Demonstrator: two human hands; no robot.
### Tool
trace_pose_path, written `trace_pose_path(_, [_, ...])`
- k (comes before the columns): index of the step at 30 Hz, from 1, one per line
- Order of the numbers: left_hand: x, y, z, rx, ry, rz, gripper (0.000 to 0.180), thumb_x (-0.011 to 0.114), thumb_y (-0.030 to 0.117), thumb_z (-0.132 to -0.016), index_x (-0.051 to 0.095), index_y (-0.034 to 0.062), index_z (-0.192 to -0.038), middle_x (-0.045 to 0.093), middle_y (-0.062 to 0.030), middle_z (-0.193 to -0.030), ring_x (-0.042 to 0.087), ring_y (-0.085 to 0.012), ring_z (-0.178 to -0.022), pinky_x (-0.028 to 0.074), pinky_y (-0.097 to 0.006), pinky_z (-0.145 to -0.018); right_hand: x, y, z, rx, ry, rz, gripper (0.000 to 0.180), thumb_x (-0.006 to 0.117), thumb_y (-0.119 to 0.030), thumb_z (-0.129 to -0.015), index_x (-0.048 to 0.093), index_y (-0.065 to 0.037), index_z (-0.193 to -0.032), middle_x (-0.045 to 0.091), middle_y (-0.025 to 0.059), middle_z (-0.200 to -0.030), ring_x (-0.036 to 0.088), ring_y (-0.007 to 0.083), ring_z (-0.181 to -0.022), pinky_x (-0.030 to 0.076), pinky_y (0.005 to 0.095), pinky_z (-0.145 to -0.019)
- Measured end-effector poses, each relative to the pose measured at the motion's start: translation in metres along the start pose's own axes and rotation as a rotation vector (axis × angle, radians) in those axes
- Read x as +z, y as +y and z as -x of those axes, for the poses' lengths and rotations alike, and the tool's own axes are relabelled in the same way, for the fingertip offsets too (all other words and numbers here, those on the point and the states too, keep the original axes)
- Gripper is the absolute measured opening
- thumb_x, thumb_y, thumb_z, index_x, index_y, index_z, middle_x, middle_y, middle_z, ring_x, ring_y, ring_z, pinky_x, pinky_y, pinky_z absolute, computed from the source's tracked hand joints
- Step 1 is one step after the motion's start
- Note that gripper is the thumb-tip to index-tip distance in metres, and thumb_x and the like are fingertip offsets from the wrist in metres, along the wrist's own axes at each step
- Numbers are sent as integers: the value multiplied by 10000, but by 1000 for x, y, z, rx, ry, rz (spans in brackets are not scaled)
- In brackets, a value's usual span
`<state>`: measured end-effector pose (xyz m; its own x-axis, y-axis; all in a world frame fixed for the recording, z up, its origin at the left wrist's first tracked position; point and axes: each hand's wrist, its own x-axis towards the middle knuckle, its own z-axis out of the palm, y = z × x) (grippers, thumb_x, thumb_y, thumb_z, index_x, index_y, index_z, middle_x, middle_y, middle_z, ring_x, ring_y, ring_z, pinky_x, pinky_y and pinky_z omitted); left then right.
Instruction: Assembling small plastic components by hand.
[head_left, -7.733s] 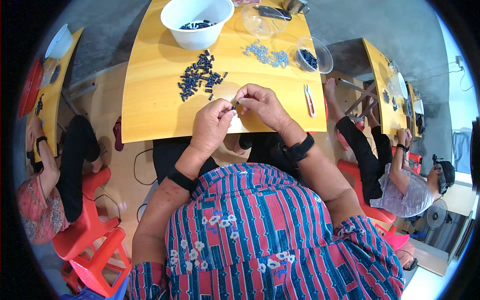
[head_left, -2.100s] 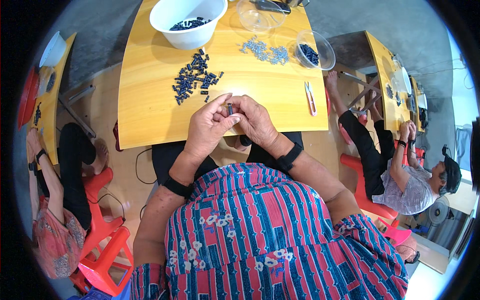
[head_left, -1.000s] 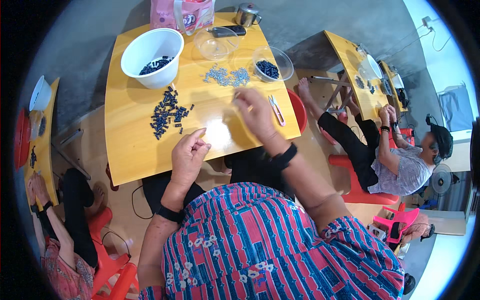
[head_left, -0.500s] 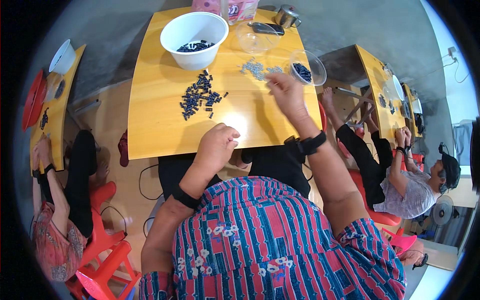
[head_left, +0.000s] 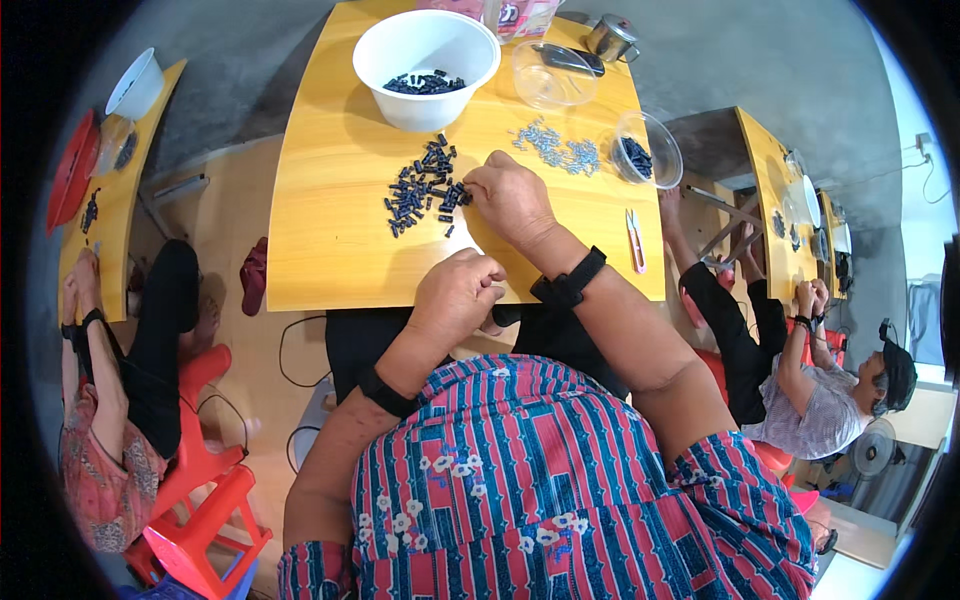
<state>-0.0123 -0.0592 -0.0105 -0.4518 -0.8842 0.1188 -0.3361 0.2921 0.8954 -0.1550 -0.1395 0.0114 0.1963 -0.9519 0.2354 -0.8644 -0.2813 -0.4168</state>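
Note:
My right hand [head_left: 510,203] is at the right edge of a loose pile of small black cylindrical pieces [head_left: 410,200]. Its fingertips are pressed together against the pieces, and whatever they grip is hidden. Near the table's front edge my left hand [head_left: 455,297] stays closed, thumb against curled fingers; its contents cannot be made out. Beyond my right hand lies a scatter of small grey-silver pieces [head_left: 568,153]. To their right, a tilted clear plastic bowl [head_left: 668,165] contains more black pieces.
A white tub [head_left: 425,105] with black pieces stands at the back, beside a clear container [head_left: 552,92], a dark phone [head_left: 572,60] and a metal mug [head_left: 612,38]. Thread snips [head_left: 636,243] lie at the right edge. People work at yellow tables on both sides.
My right hand has moved left, from beside the grey pieces and clear bowl to the black pile, uncovering the snips. My left hand remains closed near the front edge. The view has shifted slightly.

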Motion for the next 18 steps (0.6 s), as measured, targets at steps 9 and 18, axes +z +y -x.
trace_pose_path(9, [-5, 5, -1, -12, -23, -8, 143, 636, 47, -710, 654, 25, -850, 562, -106, -745, 578, -230, -639, 475, -328, -603, -1, -4, -4, -74, -89, 183, 75, 598, -87, -745, 654, -44, -770, 585, 119, -852, 633, 304, -802, 533, 396, -710])
trace_pose_path(18, [-1, 0, -2, 24, 2, -7, 168, 655, 46, -703, 657, 24, -869, 561, -94, -741, 574, -212, -631, 477, -311, -605, 1, 4, 1, -178, -68, 235, 120, 592, -60, -745, 583, -32, -861, 560, 155, -878, 614, 330, -834, 523, 394, -742])
